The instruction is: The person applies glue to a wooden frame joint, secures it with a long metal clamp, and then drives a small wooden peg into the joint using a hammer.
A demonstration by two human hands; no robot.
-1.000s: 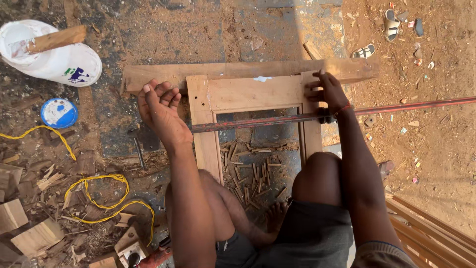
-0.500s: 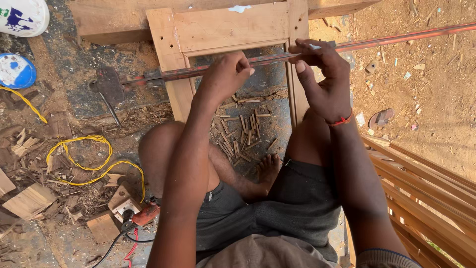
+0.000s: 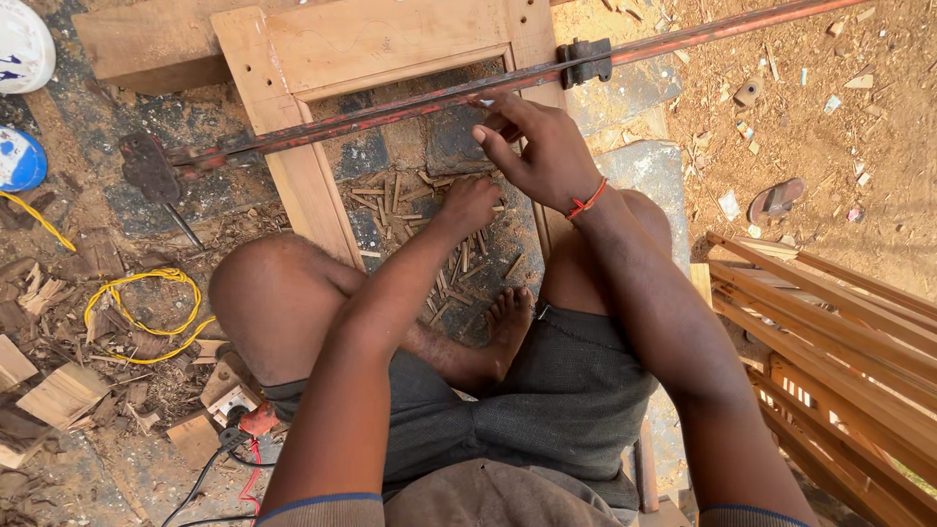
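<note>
A light wooden door frame (image 3: 361, 44) lies flat on the ground in front of me. Across it runs a long rusty red bar clamp (image 3: 390, 112), its sliding jaw (image 3: 586, 60) against the frame's right stile. My right hand (image 3: 537, 156), with a red string at the wrist, hovers at the bar, fingers apart and fingertips touching it. My left hand (image 3: 470, 203) is down inside the frame opening, fingers curled into a scatter of small wooden pegs (image 3: 444, 278) on the ground. What those fingers hold is hidden. My bare foot (image 3: 508, 317) rests beside the pegs.
A stack of wooden slats (image 3: 830, 332) lies at the right. At the left lie a yellow cord (image 3: 137, 322), wood offcuts (image 3: 59, 395), a blue lid (image 3: 20, 158) and a white container (image 3: 21, 44). A plank (image 3: 146, 49) sits under the frame's far end. Sawdust covers the ground.
My left hand has dropped from the bar clamp down into the pegs. My right hand has opened beside the bar. The view has moved closer and lower.
</note>
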